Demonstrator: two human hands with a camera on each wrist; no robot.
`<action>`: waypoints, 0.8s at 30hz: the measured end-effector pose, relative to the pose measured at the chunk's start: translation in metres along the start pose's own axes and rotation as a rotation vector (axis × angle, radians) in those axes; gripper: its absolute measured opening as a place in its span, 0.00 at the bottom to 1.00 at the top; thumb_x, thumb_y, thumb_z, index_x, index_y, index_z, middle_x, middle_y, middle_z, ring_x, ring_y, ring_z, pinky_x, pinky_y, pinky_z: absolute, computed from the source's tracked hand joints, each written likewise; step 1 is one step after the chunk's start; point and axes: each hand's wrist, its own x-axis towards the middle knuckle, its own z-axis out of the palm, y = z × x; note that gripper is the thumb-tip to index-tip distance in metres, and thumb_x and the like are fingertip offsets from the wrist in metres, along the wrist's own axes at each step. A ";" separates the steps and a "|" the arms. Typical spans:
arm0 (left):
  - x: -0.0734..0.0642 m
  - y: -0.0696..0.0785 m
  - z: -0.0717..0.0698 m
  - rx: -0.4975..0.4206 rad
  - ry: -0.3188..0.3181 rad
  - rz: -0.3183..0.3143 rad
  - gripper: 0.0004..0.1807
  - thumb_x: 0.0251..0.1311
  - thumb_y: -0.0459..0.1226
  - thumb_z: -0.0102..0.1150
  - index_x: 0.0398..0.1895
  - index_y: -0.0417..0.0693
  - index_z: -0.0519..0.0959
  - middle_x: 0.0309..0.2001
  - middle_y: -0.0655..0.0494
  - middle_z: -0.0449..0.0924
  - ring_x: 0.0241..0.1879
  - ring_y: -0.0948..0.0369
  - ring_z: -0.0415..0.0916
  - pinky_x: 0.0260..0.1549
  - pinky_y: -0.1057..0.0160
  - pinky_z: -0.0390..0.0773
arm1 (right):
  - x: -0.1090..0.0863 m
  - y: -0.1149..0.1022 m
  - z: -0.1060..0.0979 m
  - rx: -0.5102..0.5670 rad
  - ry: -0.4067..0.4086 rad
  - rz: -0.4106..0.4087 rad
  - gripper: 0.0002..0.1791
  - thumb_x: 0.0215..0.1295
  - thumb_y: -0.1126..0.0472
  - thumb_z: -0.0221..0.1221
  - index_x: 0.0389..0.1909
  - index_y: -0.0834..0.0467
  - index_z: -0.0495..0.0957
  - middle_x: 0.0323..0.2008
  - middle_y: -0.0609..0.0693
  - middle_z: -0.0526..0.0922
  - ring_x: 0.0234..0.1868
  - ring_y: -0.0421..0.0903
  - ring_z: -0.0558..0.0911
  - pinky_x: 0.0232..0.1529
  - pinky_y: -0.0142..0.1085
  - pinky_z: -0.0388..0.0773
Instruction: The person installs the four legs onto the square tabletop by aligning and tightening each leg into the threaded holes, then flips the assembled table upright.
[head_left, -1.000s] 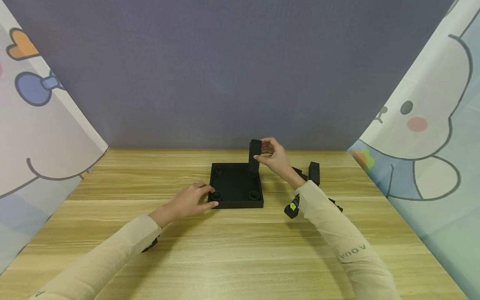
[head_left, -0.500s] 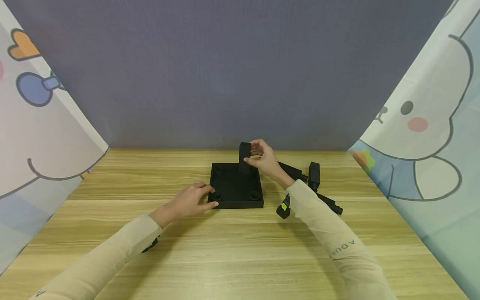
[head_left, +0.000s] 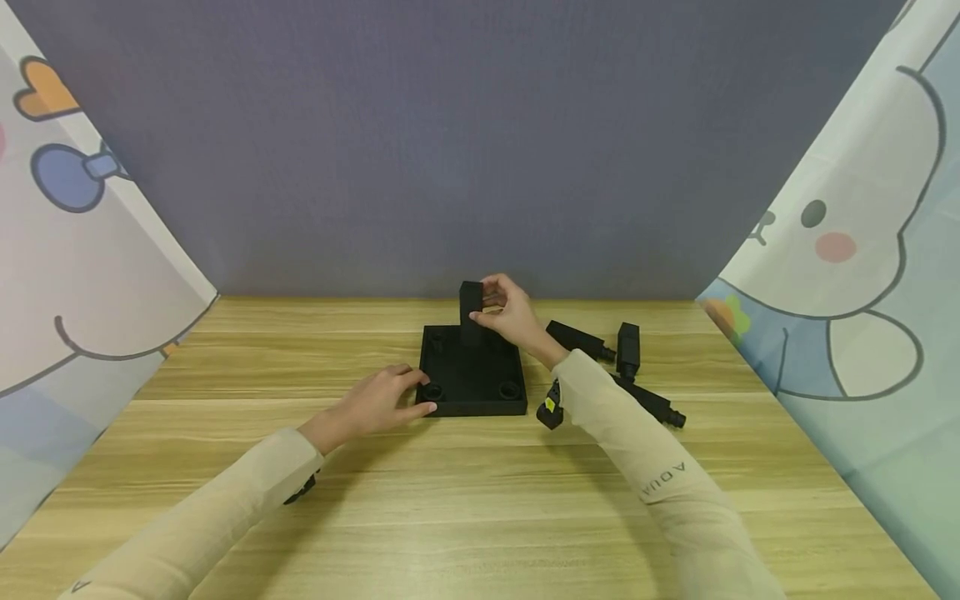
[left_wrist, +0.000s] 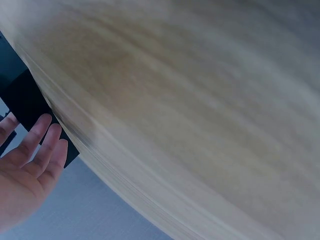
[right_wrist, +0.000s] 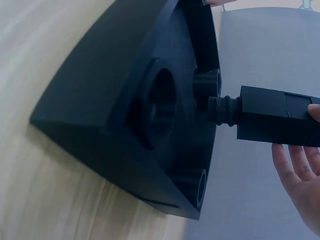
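My right hand (head_left: 510, 312) pinches a black square leg (head_left: 471, 312) between thumb and fingers, upright above the rear part of a black square tray-like base (head_left: 472, 408). In the right wrist view the threaded end of the leg (right_wrist: 270, 112) points toward the base (right_wrist: 75, 100) and is apart from its round sockets (right_wrist: 207, 82). My left hand (head_left: 378, 400) touches the front left corner of the base, fingers extended along its side. The left wrist view shows those fingers (left_wrist: 47, 142) lying against the black base (left_wrist: 30, 100).
Several more black legs with threaded ends lie right of the base: one at the rear (head_left: 577, 337), one farther right (head_left: 628, 350), one partly behind my right sleeve (head_left: 652, 404). A grey panel (head_left: 450, 150) stands behind the wooden table (head_left: 450, 517).
My right hand has carried the leg leftward from the base's rear right corner toward the middle of its rear side. The left hand and the base have stayed put.
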 end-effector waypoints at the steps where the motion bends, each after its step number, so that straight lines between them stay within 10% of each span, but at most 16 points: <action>1: 0.000 0.000 0.000 -0.001 0.000 0.000 0.25 0.56 0.57 0.55 0.47 0.48 0.77 0.36 0.57 0.76 0.28 0.67 0.70 0.28 0.67 0.72 | 0.002 0.001 0.001 -0.008 0.003 -0.004 0.26 0.53 0.70 0.63 0.53 0.64 0.66 0.48 0.61 0.74 0.47 0.56 0.78 0.46 0.43 0.78; 24: 0.000 0.000 -0.001 -0.012 -0.004 0.001 0.25 0.56 0.57 0.55 0.46 0.49 0.77 0.37 0.56 0.76 0.27 0.66 0.70 0.27 0.68 0.72 | 0.030 -0.007 0.021 -0.023 -0.007 0.011 0.25 0.52 0.69 0.64 0.50 0.62 0.66 0.47 0.58 0.75 0.47 0.52 0.77 0.48 0.39 0.77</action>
